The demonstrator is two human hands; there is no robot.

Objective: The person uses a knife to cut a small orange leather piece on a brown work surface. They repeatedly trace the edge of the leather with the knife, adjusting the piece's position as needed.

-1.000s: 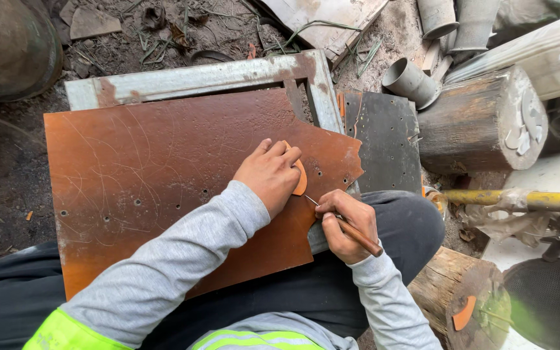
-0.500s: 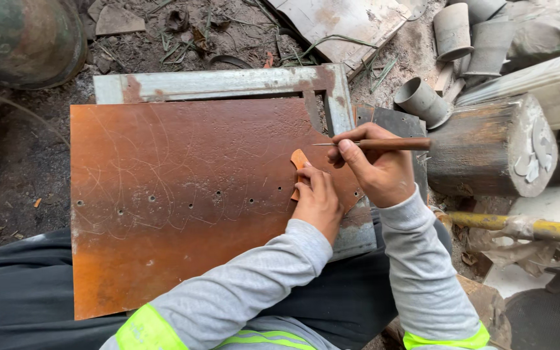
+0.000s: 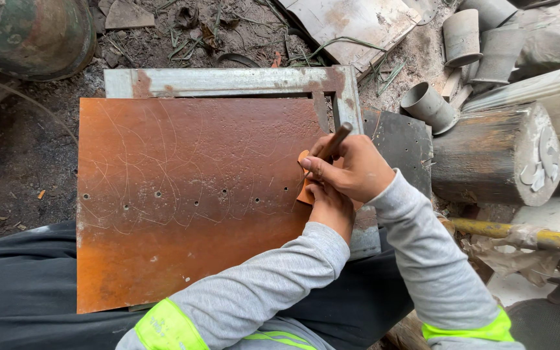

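Since half a second ago our right hand (image 3: 356, 170) has tipped the scribing tool (image 3: 333, 142) from lying nearly flat across the sheet to standing steeply, its point now down at the edge of the small orange template (image 3: 303, 176); our left hand (image 3: 329, 206) has barely shifted.

We hold that tool in a closed pencil grip — thumb and fingers pressed together around the dark shaft. Our left hand lies mostly under the right, so we cannot tell how its fingers sit, only that it presses on the template near the right edge of the rusty steel sheet (image 3: 189, 194).

That sheet rests across our lap, over a grey metal frame (image 3: 228, 81) whose top and right bars show beyond it. A row of small drilled holes (image 3: 196, 202) crosses the sheet left of the template, and faint curved scratches cover much of its face.

As we judge it, much marking is already done — the outline by the template looks partly traced, though our hands hide how much remains.
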